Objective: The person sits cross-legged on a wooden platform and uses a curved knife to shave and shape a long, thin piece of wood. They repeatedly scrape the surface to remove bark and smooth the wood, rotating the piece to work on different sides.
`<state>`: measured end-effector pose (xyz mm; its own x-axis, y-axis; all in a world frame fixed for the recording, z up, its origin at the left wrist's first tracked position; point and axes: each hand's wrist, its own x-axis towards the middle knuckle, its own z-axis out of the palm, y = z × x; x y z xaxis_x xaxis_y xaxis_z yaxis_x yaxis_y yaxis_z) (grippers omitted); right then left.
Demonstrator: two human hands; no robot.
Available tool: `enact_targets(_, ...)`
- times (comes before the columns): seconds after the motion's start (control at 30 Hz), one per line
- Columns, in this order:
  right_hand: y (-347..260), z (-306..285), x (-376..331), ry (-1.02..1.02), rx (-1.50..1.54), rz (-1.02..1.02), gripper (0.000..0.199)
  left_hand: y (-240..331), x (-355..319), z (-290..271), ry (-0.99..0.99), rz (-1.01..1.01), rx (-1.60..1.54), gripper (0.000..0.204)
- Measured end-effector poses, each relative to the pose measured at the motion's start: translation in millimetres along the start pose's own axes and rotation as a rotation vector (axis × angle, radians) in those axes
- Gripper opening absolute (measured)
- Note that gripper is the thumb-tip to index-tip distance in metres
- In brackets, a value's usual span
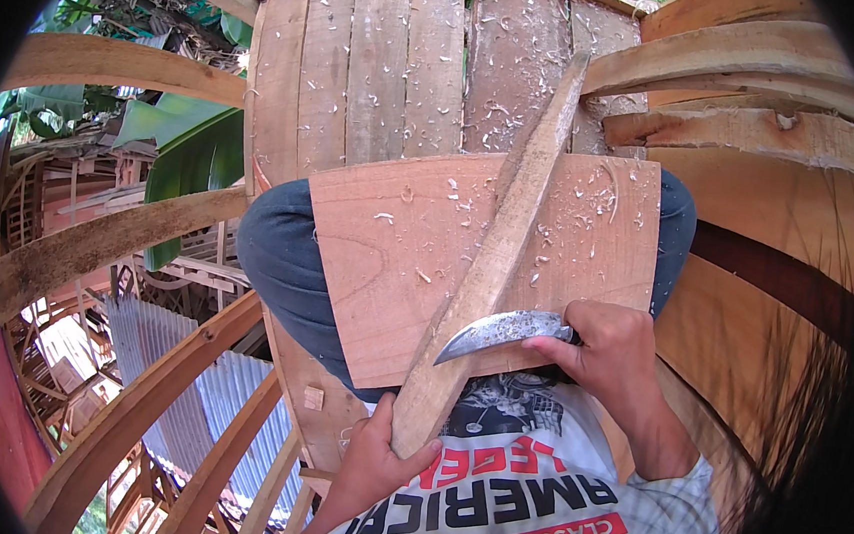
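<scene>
My left hand [379,456] grips the near end of a long tapered wooden stick [502,243] that lies diagonally across a flat reddish board [388,254] resting on my lap. My right hand [613,352] holds a curved steel knife [497,330], its blade laid against the stick's right edge with the tip pointing left. Wood shavings are scattered over the board. My knees in dark trousers [282,256] show on both sides of the board.
A platform of vertical grey planks [413,65] covered in shavings stands beyond the board. Curved wooden ribs [98,241] arc around on the left and right [754,62]. Corrugated metal roofing [207,390] and banana leaves [181,147] lie far below on the left.
</scene>
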<state>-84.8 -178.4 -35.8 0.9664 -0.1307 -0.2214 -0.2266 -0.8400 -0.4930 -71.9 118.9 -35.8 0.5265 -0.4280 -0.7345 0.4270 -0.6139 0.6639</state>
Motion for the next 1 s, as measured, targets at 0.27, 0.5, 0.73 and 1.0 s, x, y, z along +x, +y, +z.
enact_targets(0.27,1.6,-0.1,0.1,-0.014,-0.016,-0.002,0.047,4.4,0.1,-1.3,-0.005,-0.004,0.009,0.057)
enact_targets(0.5,8.2,-2.2,4.2,0.088,-0.030,0.096,0.050,12.2,1.0,-2.9,-0.024,-0.020,-0.015,0.054)
enact_targets(0.73,39.7,-12.7,11.1,0.183,-0.087,0.282,0.052,12.3,1.6,-4.7,-0.040,-0.020,0.004,0.054)
enact_targets(1.0,1.7,-5.0,-6.5,-0.035,0.035,0.070,0.050,4.3,0.3,-1.3,0.011,-0.005,0.034,0.058)
